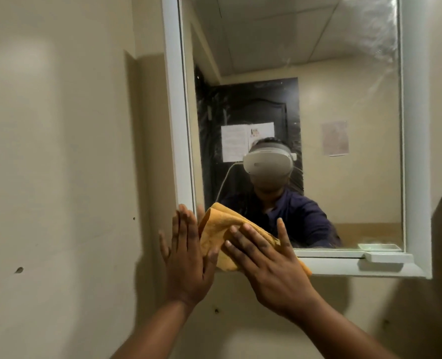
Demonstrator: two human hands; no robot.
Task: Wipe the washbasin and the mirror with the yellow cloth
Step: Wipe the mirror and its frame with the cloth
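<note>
A person presses a folded yellow cloth (223,235) against the lower left corner of a white-framed wall mirror (318,73), working at the glass where it meets the frame (174,99). The right hand (269,265) lies flat on the cloth with fingers spread, pinning it to the glass and the bottom ledge rather than gripping it. The left hand (188,257) is open too, fingers straight and together, its palm braced against the frame's edge and the beige wall (59,151) just beside the cloth, its thumb touching the fabric.

Smears and streaks show on the glass in the upper right corner and faintly across the dark middle, so by the look of it much of the mirror remains to be wiped. The washbasin is out of view; its condition cannot be judged.

To finish this corner well, the right hand would do best to keep even, flat pressure and draw the cloth along the bottom edge in overlapping passes, then climb in rows toward the streaked top. A small white tray (385,257) rests on the ledge at the lower right; the cloth should pass around or lift over it rather than knock it. Refolding to a clean face would likely help avoid spreading residue back across the glass.
</note>
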